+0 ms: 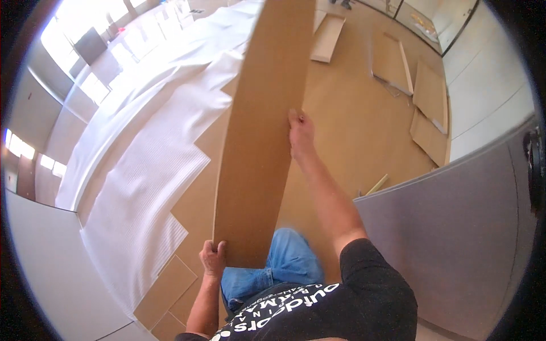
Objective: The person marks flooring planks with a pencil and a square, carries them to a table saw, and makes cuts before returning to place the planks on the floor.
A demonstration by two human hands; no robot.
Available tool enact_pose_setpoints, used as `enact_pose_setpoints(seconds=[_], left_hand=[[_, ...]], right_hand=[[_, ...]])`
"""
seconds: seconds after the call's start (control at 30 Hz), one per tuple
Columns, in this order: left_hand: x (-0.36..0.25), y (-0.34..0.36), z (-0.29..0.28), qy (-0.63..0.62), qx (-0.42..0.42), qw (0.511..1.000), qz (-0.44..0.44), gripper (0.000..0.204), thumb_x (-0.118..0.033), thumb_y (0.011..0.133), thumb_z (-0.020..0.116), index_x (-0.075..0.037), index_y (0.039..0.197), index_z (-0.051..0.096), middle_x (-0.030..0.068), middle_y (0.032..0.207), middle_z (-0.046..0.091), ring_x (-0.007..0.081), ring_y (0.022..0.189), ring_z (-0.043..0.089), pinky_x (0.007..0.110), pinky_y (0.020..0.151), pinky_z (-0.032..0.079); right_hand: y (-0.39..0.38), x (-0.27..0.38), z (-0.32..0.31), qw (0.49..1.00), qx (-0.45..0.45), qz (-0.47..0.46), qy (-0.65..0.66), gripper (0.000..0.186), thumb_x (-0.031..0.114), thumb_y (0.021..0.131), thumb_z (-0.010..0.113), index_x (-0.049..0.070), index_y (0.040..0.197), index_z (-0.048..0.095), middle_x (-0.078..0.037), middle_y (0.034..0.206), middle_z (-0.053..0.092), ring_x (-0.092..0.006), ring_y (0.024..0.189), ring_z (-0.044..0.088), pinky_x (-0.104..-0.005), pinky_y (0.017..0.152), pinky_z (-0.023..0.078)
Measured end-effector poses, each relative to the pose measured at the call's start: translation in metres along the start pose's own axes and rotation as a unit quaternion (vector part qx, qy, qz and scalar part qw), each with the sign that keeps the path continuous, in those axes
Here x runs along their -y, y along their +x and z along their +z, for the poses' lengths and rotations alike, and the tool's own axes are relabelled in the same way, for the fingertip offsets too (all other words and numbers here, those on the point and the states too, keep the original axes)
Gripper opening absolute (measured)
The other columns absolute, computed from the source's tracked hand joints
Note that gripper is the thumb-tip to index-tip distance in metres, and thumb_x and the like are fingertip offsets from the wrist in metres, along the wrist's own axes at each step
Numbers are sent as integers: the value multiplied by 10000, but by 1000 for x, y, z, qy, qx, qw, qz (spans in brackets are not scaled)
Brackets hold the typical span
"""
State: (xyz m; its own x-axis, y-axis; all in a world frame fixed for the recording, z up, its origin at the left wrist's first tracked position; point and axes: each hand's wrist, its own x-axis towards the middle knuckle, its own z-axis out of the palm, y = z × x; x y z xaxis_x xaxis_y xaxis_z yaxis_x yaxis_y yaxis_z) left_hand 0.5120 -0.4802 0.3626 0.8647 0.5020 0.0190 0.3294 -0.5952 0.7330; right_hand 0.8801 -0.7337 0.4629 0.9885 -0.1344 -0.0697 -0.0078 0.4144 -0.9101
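A long flat brown board (pixel 259 131), which looks like cardboard or fibreboard, stretches from my lap up past the top edge of the view. My left hand (pixel 212 258) grips its lower left corner, with the thumb over the face. Higher up, my right hand (pixel 301 133) is closed on the board's right edge. The fingers behind the board are hidden on both sides. Below its near end are my legs in blue jeans (pixel 296 256).
White ribbed wrapping sheet (pixel 153 136) spreads over the floor at the left. An open shallow carton (pixel 329 37) lies at the far side. Flat cardboard pieces (pixel 392 62) rest along the right wall. A grey panel (pixel 443 227) stands close at my right, beside a thin wooden strip (pixel 377 184).
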Motion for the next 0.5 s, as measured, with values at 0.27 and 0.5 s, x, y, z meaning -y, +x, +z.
enact_pose_setpoints(seconds=[0.27, 0.5], left_hand=[[-65, 11, 3, -238, 31, 970, 34, 169, -170, 934, 681, -7, 945, 637, 61, 762, 614, 153, 735, 582, 296, 696, 493], [-90, 71, -217, -679, -222, 665, 220, 542, -432, 1075, 380, -29, 1428, 469, 115, 1472, 502, 262, 1285, 509, 448, 1054, 426]], right_hand=[[-98, 148, 111, 917, 236, -237, -217, 336, 315, 1012, 617, -17, 970, 644, -147, 797, 641, -194, 762, 579, -394, 711, 484], [-180, 91, 117, 750, 430, -270, -424, 342, 288, 933, 721, 3, 777, 615, -179, 703, 644, -214, 674, 633, -391, 602, 483]])
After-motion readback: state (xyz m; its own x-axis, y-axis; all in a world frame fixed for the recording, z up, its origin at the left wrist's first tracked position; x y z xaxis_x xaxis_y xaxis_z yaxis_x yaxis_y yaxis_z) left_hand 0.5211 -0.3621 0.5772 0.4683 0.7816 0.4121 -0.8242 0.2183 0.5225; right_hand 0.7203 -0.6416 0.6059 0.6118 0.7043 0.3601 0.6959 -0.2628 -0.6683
